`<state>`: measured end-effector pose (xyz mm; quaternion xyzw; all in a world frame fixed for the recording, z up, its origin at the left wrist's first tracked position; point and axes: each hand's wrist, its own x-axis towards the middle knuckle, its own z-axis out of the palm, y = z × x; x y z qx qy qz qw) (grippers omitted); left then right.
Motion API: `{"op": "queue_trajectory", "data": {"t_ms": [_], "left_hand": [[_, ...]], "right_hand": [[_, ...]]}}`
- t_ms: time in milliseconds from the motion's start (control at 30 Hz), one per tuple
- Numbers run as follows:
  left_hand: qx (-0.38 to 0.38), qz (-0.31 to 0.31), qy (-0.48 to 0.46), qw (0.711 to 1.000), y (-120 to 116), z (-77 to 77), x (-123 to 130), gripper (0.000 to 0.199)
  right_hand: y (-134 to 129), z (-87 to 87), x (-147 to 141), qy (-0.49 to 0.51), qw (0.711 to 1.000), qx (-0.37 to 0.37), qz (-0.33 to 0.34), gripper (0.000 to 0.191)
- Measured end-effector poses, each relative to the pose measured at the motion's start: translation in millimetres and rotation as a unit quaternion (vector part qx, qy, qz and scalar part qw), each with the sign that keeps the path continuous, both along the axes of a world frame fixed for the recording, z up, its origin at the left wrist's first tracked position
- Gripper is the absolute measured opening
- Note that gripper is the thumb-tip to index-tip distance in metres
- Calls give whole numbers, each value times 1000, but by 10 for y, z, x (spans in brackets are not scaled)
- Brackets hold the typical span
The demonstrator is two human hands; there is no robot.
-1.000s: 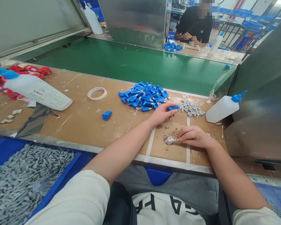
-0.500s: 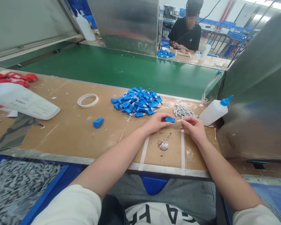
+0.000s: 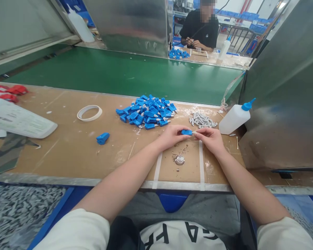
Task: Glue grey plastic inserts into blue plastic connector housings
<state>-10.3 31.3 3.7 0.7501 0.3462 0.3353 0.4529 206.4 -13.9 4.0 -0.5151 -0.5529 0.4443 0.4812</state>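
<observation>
My left hand (image 3: 173,136) grips a small blue plastic part (image 3: 186,132) between thumb and fingers. Pinched in my right hand (image 3: 211,139) is a small grey piece (image 3: 194,133), mostly covered by the fingertips; its tip meets the right end of the blue part. Beyond the left hand lies a heap of blue parts (image 3: 148,111), many with pale tips sticking out. A small pile of grey pieces (image 3: 202,120) lies just beyond the right hand. Below both hands, a round metal piece (image 3: 179,159) rests on the table between two white tape strips.
A white bottle with a blue nozzle (image 3: 234,119) leans at the right. To the left are a single blue part (image 3: 102,138), a tape ring (image 3: 89,113) and a large white bottle (image 3: 23,119). Behind runs a green belt (image 3: 120,74); a person sits across it.
The grey piece in my right hand has moved left and now meets the blue part's end; a gap showed between them before. The whole view has shifted slightly.
</observation>
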Motion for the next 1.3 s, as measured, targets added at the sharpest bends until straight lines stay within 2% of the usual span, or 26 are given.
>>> {"op": "queue_trajectory", "data": {"t_ms": [100, 167, 267, 367, 467, 533, 600, 800, 1000, 1133, 1300], "left_hand": [[-13, -10, 2, 1000, -15, 12, 4, 26], [1, -13, 21, 1000, -18, 30, -13, 25], [33, -9, 60, 998, -15, 78, -63, 27], [29, -9, 65, 997, -6, 127, -67, 37], [-15, 45, -58, 997, 4, 141, 39, 55], [-75, 81, -174, 979, 3, 131, 144, 65], [-119, 94, -234, 960, -11, 116, 229, 69], [-100, 101, -211, 967, -120, 91, 248, 70], [-108, 65, -244, 961, -169, 39, 237, 66], [-109, 64, -220, 967, -139, 5, 263, 66], [-38, 50, -191, 980, -21, 31, 217, 60]], "right_hand": [[19, -34, 19, -34, 999, 35, 12, 39], [32, -34, 42, -97, 992, 80, 27, 38], [38, -11, 71, -244, 955, 154, 74, 40], [22, 1, 54, -348, 909, 184, 136, 43], [2, -25, -31, -354, 904, 175, 164, 38], [-8, -59, -110, -347, 906, 170, 175, 36], [-17, -98, -186, -353, 904, 165, 177, 34], [-46, -193, -304, -408, 885, 148, 170, 31], [-25, -258, -294, -400, 889, 143, 173, 30], [-13, -274, -285, -395, 891, 146, 171, 30], [7, -213, -265, -423, 883, 155, 133, 35]]}}
